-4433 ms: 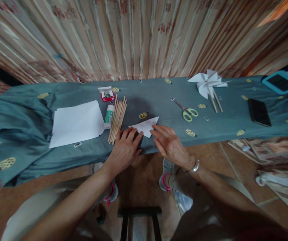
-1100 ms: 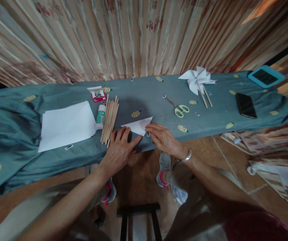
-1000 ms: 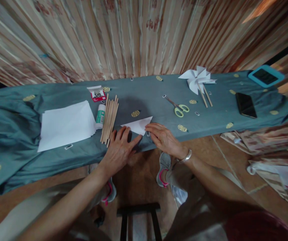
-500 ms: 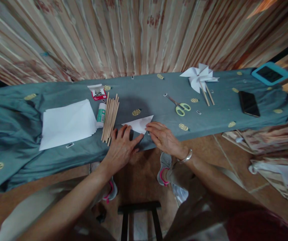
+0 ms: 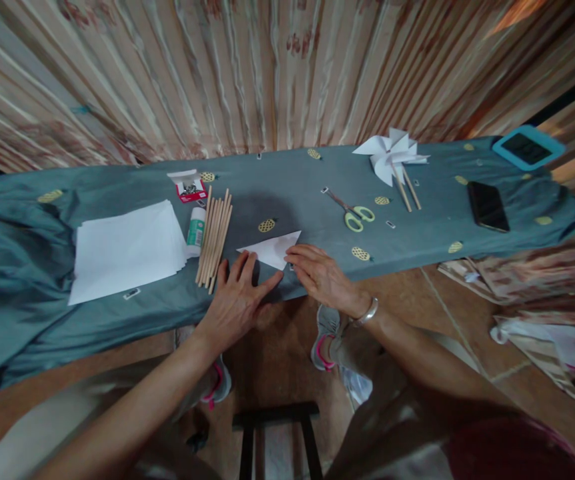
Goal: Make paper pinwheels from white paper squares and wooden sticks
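A white sheet of paper folded into a triangle (image 5: 271, 251) lies on the cloth-covered table in front of me. My left hand (image 5: 237, 291) rests at its near left edge with the fingers spread, fingertips and thumb touching the paper. At the right edge, my right hand (image 5: 321, 275) has its fingers together and closed on the paper; its thumb is hidden. Just left of my left hand lies a bundle of thin wooden sticks (image 5: 214, 240), with a glue stick (image 5: 196, 230) beside them.
A stack of white paper (image 5: 128, 250) lies at left, below a small red box of metal pieces (image 5: 187, 187). Scissors with green handles (image 5: 355, 215), white paper pinwheels on sticks (image 5: 392, 157), a dark phone (image 5: 487, 207) and a blue-framed device (image 5: 528, 145) lie at right.
The whole view has shifted slightly, so things sit a little farther left. Both hands stay on the folded paper in nearly the same pose.
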`<state>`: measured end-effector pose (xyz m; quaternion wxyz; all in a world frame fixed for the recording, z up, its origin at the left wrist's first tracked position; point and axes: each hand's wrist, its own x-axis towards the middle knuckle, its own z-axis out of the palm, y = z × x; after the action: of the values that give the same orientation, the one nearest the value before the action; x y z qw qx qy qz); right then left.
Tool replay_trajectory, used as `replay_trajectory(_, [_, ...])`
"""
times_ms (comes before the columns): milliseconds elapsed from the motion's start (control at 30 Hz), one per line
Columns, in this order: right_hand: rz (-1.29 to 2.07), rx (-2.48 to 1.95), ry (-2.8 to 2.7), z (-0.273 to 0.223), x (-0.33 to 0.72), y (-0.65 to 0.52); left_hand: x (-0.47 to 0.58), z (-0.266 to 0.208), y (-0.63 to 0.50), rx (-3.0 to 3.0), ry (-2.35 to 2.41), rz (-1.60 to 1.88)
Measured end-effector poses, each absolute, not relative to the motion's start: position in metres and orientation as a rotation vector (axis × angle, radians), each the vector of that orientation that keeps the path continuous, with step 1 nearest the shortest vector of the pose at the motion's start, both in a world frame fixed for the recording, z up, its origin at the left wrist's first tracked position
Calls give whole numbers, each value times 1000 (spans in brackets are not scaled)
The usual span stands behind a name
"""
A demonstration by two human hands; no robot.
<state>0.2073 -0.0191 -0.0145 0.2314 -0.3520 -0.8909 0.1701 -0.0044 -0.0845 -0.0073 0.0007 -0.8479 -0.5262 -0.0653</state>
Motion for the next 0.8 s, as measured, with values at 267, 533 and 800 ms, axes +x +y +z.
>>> replay_trajectory(267, [387, -934, -2556, -12, 209, -29, -8, -7, -86, -2669, -1661, -207])
replay_trajectory(533, [240, -895, -2732, -5, 205, -35, -10, -2, -78, -2654, -1654, -169])
replay_trajectory(800, [301, -900, -2709, 3, 202, -38, -10, 0, -75, -2630, -1663, -167])
